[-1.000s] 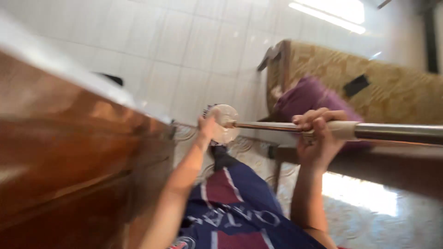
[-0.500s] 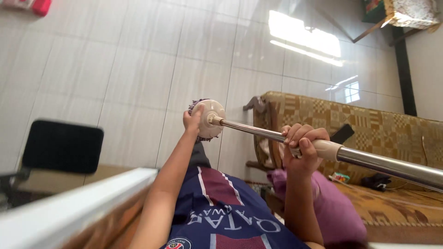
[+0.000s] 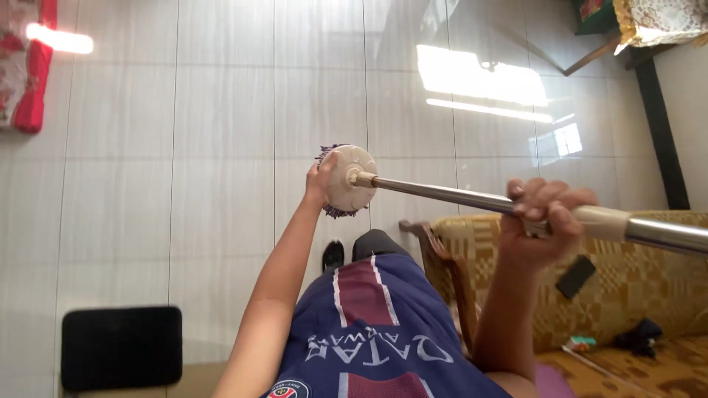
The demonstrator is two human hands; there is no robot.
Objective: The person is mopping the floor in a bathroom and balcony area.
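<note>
I hold a mop up off the floor, roughly level across the view. My left hand [image 3: 320, 179] grips the edge of the round cream mop head [image 3: 349, 177], whose dark purple fibres stick out behind it. My right hand [image 3: 544, 218] is closed around the shiny metal pole [image 3: 442, 194] where it meets a cream plastic sleeve [image 3: 605, 221]. The pole runs on to the right edge of the view. Below the mop is my dark blue and maroon shirt [image 3: 369, 324].
A patterned yellow-brown sofa [image 3: 634, 280] stands at the right, with a black flat object [image 3: 576, 276] and small items on it. A black mat [image 3: 122, 346] lies on the white tiled floor at lower left. A red cloth [image 3: 26, 66] is at top left.
The view has swung away from the wooden furniture to the open tiled floor. Both hands kept their hold on the mop; the right hand and pole rose slightly.
</note>
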